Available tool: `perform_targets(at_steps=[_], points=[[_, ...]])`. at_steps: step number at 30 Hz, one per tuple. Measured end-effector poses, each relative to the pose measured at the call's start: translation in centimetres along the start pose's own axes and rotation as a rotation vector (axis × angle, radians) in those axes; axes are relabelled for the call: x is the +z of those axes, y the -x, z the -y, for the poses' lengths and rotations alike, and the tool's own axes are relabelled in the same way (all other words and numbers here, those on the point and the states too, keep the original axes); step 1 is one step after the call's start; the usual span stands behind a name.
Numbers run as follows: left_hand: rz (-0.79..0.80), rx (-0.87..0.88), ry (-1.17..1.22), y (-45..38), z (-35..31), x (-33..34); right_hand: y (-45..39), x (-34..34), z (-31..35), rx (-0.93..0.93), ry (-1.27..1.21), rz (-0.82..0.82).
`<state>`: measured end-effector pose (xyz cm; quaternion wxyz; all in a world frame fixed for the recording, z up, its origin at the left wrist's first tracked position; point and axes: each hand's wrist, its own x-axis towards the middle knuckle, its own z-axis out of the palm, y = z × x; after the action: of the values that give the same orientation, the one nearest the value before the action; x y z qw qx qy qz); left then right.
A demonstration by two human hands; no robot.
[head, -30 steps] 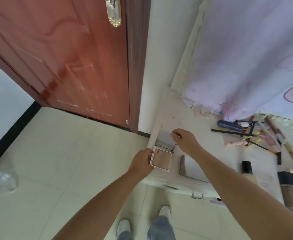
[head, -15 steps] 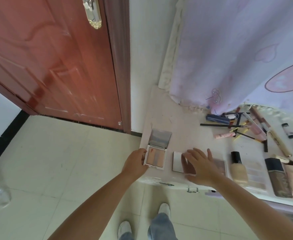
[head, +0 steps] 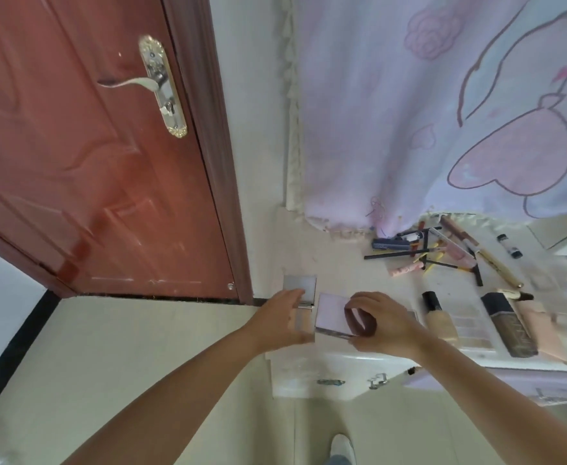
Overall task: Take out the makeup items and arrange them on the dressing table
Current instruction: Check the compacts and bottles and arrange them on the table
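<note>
Second compact [head: 334,315]: half a second ago it lay flat on the counter [head: 342,263] under the right hand [head: 381,325]; now that hand's fingers are clamped on it, tilting its lid up. Left hand [head: 283,318], fingers apart, rests over the open palette [head: 300,286] just beside it. Judgement: arranging continues.

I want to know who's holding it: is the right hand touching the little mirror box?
Touching. The head view shows the right hand with its fingers wrapped over the edge of the second compact.
</note>
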<state>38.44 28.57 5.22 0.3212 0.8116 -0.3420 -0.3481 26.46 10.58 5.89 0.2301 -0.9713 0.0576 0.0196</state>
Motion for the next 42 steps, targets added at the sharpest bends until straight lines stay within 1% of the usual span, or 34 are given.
perform_targets(at_steps=[3,6,9,12,17,20,22,24,25,28,31,33,35,38,42], points=[[0.099,0.085,0.207,1.7,-3.8,-2.4,1.0,-3.6,3.7,-0.075,-0.099,-0.118],[0.099,0.17,0.334,4.1,-7.2,-5.2,2.5,-7.4,6.9,-0.1,-0.153,-0.228],[0.035,0.284,0.389,6.3,-10.5,-8.1,3.4,-11.0,9.7,-0.128,-0.213,-0.299],[-0.062,0.367,0.408,7.8,-13.3,-10.3,3.5,-13.9,11.8,-0.155,-0.344,-0.346],[-0.188,0.448,0.411,9.5,-15.4,-12.1,3.5,-17.4,14.0,-0.19,-0.376,-0.283],[-0.221,0.465,0.426,10.0,-15.2,-12.5,3.3,-17.8,14.8,-0.194,-0.387,-0.264],[-0.199,0.476,0.406,10.4,-14.5,-12.7,3.1,-17.7,14.9,-0.195,-0.428,-0.233],[-0.155,0.481,0.375,10.6,-13.9,-12.9,3.0,-17.5,14.8,-0.184,-0.542,-0.2],[-0.142,0.485,0.377,10.6,-13.6,-13.0,2.9,-17.4,14.7,-0.182,-0.561,-0.188],[-0.146,0.483,0.433,10.4,-13.2,-13.2,1.9,-17.3,14.6,-0.169,-0.477,-0.17],[-0.126,0.449,0.455,10.1,-12.9,-13.3,1.1,-17.7,15.0,-0.103,-0.563,-0.119],[-0.092,0.421,0.522,9.8,-12.5,-13.2,0.8,-17.7,14.7,-0.083,-0.629,-0.099],[-0.054,0.391,0.61,9.3,-11.8,-12.8,0.6,-17.6,14.3,-0.089,-0.627,-0.104],[-0.027,0.35,0.7,8.6,-10.8,-11.9,0.4,-17.1,13.6,-0.066,-0.599,-0.173],[0.027,0.292,0.77,7.3,-9.9,-10.5,-0.2,-16.3,11.6,-0.02,-0.479,-0.403]])
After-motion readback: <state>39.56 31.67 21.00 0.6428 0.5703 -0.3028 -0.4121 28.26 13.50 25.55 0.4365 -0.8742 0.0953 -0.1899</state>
